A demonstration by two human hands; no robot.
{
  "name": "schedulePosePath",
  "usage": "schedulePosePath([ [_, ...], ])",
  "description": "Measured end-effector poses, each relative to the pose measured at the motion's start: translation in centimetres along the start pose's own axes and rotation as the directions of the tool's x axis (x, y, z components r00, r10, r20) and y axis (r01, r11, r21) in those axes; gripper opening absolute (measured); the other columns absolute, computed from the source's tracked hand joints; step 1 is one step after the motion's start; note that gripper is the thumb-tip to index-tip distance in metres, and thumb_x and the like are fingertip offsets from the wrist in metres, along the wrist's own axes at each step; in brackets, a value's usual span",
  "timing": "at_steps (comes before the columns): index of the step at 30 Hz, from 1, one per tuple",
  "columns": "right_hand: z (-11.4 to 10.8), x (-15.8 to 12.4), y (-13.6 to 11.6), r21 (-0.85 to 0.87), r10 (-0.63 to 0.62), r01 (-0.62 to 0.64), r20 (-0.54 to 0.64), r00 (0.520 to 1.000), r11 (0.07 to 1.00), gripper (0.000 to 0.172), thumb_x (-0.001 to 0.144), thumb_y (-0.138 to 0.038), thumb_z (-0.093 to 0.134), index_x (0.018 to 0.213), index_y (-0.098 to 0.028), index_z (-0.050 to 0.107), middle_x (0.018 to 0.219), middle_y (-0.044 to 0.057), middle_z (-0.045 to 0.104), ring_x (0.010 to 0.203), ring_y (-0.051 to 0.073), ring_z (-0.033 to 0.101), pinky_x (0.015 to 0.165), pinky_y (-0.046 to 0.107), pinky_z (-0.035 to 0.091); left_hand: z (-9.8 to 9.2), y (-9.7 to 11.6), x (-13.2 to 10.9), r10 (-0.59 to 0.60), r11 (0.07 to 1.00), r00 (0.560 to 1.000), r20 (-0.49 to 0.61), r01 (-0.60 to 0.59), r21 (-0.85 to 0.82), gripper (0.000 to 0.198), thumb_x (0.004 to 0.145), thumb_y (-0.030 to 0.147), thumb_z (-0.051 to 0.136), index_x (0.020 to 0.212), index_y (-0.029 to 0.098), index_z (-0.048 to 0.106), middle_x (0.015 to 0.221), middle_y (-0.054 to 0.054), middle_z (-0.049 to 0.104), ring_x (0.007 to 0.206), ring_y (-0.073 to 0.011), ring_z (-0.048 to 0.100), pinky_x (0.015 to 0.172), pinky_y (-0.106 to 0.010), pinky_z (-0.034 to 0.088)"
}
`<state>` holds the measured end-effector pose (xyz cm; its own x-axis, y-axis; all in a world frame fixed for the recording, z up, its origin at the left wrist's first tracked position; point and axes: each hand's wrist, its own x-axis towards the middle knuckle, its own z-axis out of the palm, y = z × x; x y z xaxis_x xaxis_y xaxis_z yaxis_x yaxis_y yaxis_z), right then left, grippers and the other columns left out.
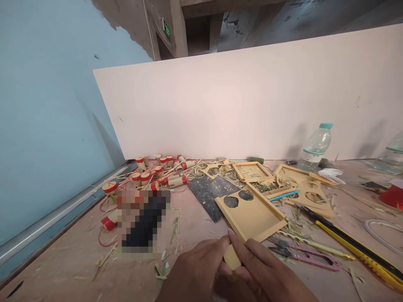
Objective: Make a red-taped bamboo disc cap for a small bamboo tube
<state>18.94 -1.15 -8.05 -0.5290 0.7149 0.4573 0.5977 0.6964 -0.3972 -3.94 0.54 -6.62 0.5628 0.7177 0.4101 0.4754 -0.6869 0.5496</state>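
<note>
Small tan piece (232, 256) at near centre, pinched between both hands, just above or on the counter (94, 268); can't tell which. Left hand (197, 268) closed on its left side, right hand (267, 264) closed on its right, fingers laid over it. Neither hand nearer, both in contact. Visible part runs roughly near-far, far end leaning left; fingers hide the rest, full long axis unclear.

Just beyond fingertips: tan tray (258, 218) with two round holes, partly over a dark sheet (204, 193). Right of hands: pink-handled snips (302, 256), then yellow-black cutter (349, 243) slanting far-left to near-right. Straw-like scraps scattered around. Far left: cluster of red-banded cylinders (178, 181). Far right: water bottle (316, 144) before a white panel (220, 109).
</note>
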Motion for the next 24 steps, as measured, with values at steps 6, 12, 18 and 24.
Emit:
schedulePosePath([
  [6,-0.5,-0.1,0.1,0.016,0.0,0.001,-0.052,0.999,1.0,0.058,0.109,-0.017,0.056,0.167,-0.023,0.047,0.135,0.014,0.08,0.113,0.027,0.082,0.093,0.028,0.068,-1.0,0.7,0.8,-0.043,0.993,0.998,0.054,0.048,-0.103,0.034,0.107,0.035,0.041,0.121,0.023,0.07,0.11,-0.007,0.082,0.1,-0.0229,0.077,0.088,-0.027,0.059],
  [12,-0.5,-0.2,0.3,0.037,0.025,-0.026,0.019,1.0,0.999,0.051,0.117,-0.037,0.043,0.165,-0.022,0.05,0.132,0.017,0.08,0.108,0.028,0.084,0.089,0.032,0.069,-1.3,0.5,0.4,-0.01,1.0,0.998,0.055,0.009,0.019,0.036,0.101,0.024,0.047,0.132,0.02,0.067,0.109,-0.009,0.083,0.099,-0.024,0.078,0.085,-0.029,0.062],
  [18,-0.9,0.0,-0.5,0.096,0.094,-0.097,0.032,0.995,0.991,0.051,0.116,-0.045,0.04,0.158,-0.024,0.06,0.111,0.014,0.082,0.094,0.029,0.084,0.091,0.039,0.069,-2.1,1.2,0.0,0.102,0.985,0.991,0.09,-0.114,0.133,0.05,0.103,0.019,0.055,0.152,0.011,0.052,0.134,-0.019,0.076,0.12,-0.0292,0.076,0.102,-0.037,0.063],
  [24,-2.4,0.9,-0.8,0.166,0.073,-0.086,0.087,0.994,0.982,0.05,0.11,-0.024,0.053,0.16,-0.023,0.058,0.117,0.014,0.083,0.1,0.029,0.084,0.092,0.036,0.068,-2.9,1.2,0.4,0.064,0.992,0.986,0.156,-0.08,0.095,0.055,0.099,0.014,0.054,0.154,0.011,0.052,0.138,-0.021,0.074,0.126,-0.0296,0.072,0.106,-0.038,0.06],
])
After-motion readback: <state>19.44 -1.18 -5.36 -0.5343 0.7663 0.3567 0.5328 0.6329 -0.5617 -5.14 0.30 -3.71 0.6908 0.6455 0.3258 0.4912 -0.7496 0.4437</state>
